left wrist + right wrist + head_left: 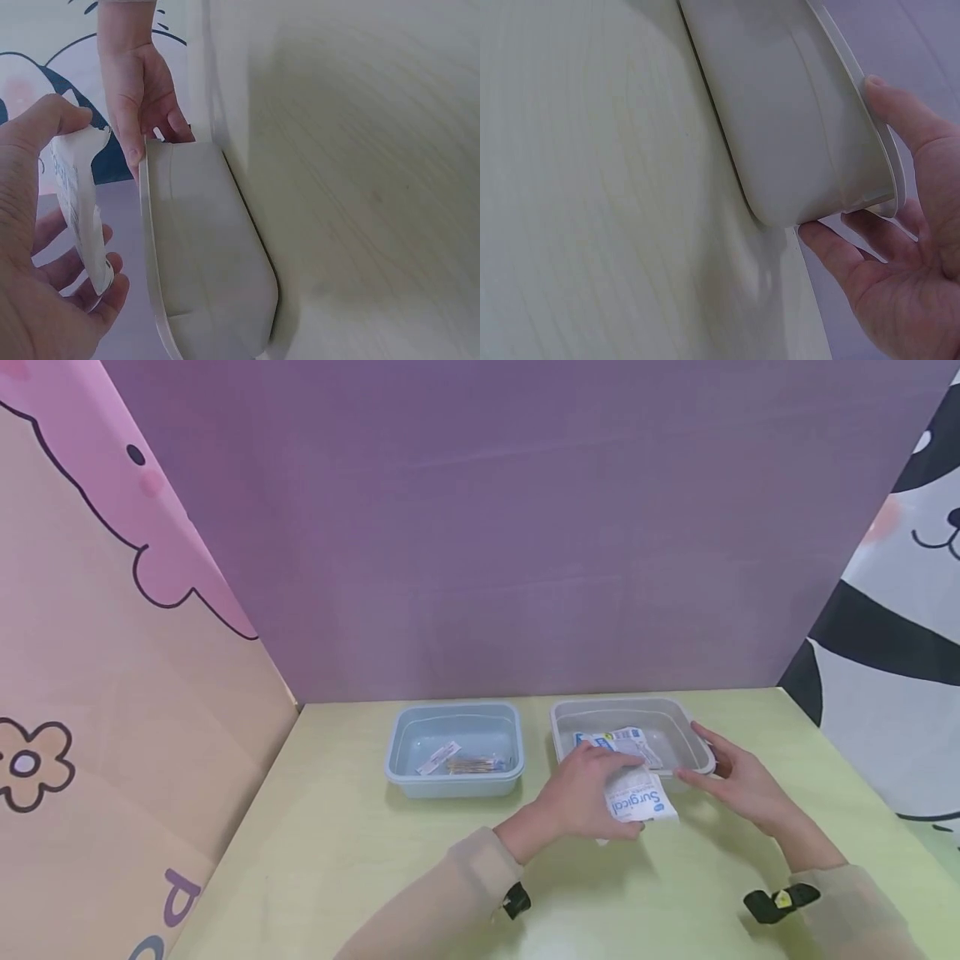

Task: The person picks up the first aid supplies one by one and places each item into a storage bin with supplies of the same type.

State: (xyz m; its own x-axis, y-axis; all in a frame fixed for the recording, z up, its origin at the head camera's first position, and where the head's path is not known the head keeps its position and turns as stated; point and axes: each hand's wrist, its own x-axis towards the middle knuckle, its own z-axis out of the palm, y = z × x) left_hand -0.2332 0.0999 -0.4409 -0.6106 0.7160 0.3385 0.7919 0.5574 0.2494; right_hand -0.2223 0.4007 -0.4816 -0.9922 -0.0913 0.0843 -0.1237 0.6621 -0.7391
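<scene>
My left hand (pixel 577 792) holds a white packet (pixel 639 795) printed "Surgical" in blue, over the near edge of a light grey plastic bin (pixel 670 723). In the left wrist view, the thumb is at the top of the packet (pixel 77 191) and the fingers curl beneath it. My right hand (pixel 746 787) grips the right end of the bin, thumb on the rim and fingers below it, as the right wrist view also shows. Inside the bin lies another white and blue packet (pixel 618 741), partly hidden by the left hand.
A light blue bin (pixel 453 787) stands left of the grey one, holding a bundle of thin wooden sticks (pixel 472 765) and a small white packet (pixel 438 758). Both bins sit on a pale yellow table (pixel 322 827), with a purple panel (pixel 480 543) behind and printed side panels.
</scene>
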